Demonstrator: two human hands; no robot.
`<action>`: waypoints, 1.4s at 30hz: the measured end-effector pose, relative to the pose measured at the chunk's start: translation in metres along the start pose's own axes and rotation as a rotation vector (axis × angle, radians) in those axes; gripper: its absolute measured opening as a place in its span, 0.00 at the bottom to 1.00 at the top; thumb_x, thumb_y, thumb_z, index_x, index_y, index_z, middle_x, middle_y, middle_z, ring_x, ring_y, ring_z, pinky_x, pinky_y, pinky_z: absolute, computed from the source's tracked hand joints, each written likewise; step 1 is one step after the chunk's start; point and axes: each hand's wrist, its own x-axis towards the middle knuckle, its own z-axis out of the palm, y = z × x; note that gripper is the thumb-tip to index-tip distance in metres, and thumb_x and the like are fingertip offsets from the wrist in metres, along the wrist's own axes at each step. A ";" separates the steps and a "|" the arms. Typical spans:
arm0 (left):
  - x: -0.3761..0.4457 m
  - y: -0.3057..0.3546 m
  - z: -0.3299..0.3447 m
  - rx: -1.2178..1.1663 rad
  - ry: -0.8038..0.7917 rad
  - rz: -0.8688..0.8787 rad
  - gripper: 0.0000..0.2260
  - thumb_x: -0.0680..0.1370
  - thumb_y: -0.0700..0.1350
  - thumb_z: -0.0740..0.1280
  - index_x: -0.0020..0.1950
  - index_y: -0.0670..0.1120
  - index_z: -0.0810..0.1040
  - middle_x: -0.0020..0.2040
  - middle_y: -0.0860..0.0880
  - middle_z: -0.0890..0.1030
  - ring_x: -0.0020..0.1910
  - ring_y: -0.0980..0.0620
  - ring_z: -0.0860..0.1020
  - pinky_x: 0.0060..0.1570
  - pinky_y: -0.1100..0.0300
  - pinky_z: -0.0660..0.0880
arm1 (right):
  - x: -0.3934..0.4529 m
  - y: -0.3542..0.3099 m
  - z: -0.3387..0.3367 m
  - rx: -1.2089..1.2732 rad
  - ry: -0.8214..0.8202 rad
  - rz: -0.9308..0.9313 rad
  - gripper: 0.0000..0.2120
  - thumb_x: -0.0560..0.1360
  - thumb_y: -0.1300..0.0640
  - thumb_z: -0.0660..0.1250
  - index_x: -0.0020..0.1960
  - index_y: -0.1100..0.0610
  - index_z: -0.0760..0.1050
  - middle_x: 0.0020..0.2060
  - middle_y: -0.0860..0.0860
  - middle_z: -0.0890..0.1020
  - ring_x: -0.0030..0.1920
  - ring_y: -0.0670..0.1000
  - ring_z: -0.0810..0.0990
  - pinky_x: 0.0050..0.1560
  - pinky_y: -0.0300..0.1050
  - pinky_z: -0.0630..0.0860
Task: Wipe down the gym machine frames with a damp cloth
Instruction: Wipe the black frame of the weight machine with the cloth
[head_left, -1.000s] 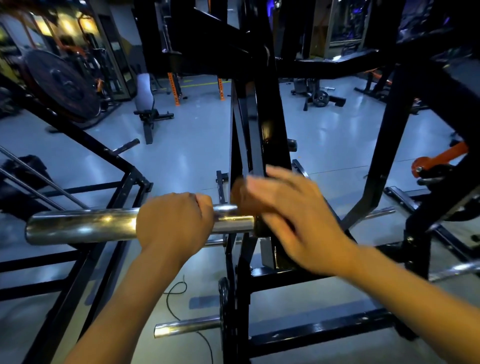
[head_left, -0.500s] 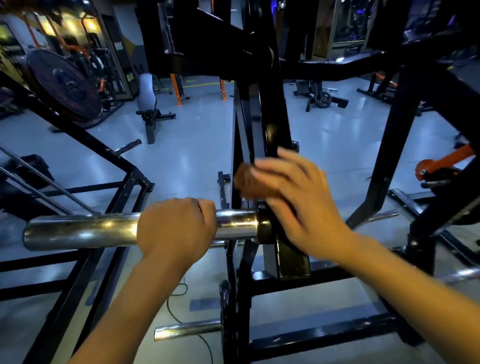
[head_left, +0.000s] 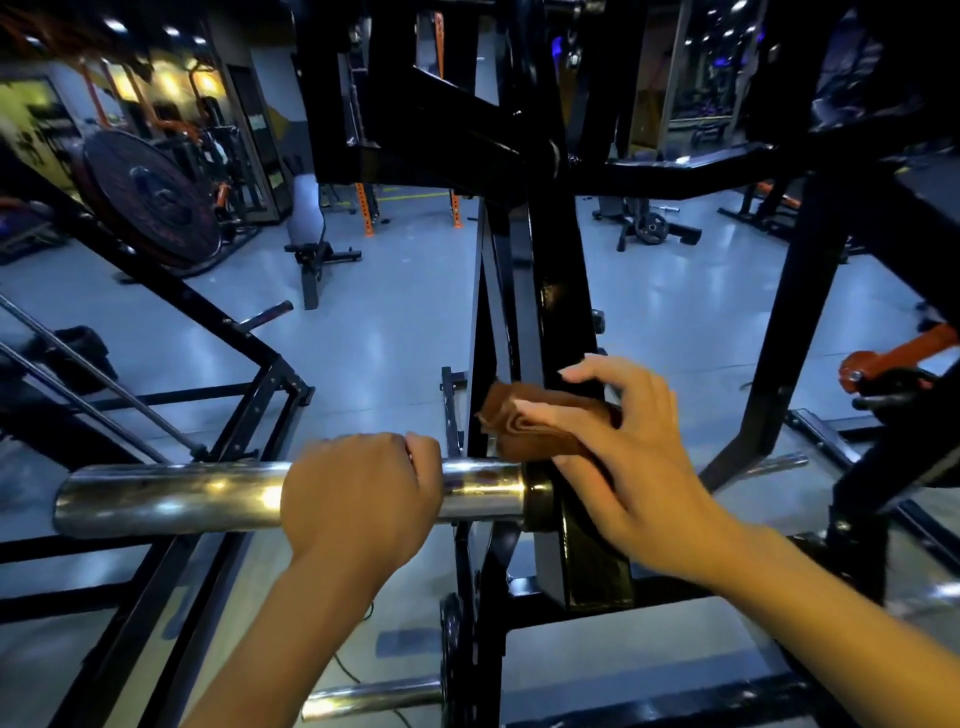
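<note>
A black upright frame bar (head_left: 558, 291) of the gym machine rises in the middle of the view. My right hand (head_left: 628, 457) holds a folded brown cloth (head_left: 540, 421) against this bar, just above the chrome sleeve's collar, with its fingers bent over the cloth. A thick chrome weight sleeve (head_left: 171, 499) sticks out to the left from the bar. My left hand (head_left: 358, 499) grips that sleeve in a fist close to the bar.
Black frame members (head_left: 171, 306) slant down on the left and another black post (head_left: 795, 322) stands on the right. A second chrome peg (head_left: 374, 696) juts out low down. A weight plate (head_left: 150, 197) hangs at the far left. Benches stand on the grey floor behind.
My right hand with the cloth slid up the black bar from the sleeve's level, then back down a little to just above the collar. My left hand kept its grip on the sleeve.
</note>
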 end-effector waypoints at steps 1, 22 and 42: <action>0.001 0.000 -0.002 -0.006 -0.008 -0.015 0.24 0.72 0.49 0.30 0.38 0.51 0.66 0.29 0.54 0.65 0.25 0.55 0.62 0.26 0.57 0.52 | 0.006 0.007 -0.001 -0.008 0.001 -0.008 0.19 0.80 0.51 0.63 0.71 0.46 0.77 0.71 0.55 0.66 0.73 0.56 0.62 0.73 0.51 0.59; -0.001 0.002 0.001 -0.172 0.017 -0.167 0.23 0.79 0.50 0.50 0.23 0.51 0.63 0.20 0.53 0.62 0.19 0.53 0.59 0.27 0.63 0.51 | 0.137 0.063 0.006 -0.072 0.138 0.272 0.18 0.84 0.47 0.59 0.73 0.44 0.74 0.58 0.50 0.64 0.61 0.55 0.64 0.62 0.53 0.62; -0.001 0.004 -0.004 -0.147 -0.045 -0.195 0.23 0.81 0.51 0.53 0.26 0.50 0.67 0.23 0.52 0.67 0.22 0.53 0.62 0.27 0.59 0.53 | 0.102 0.058 0.008 0.010 0.104 0.184 0.18 0.83 0.49 0.61 0.72 0.41 0.73 0.58 0.48 0.62 0.61 0.52 0.62 0.65 0.51 0.62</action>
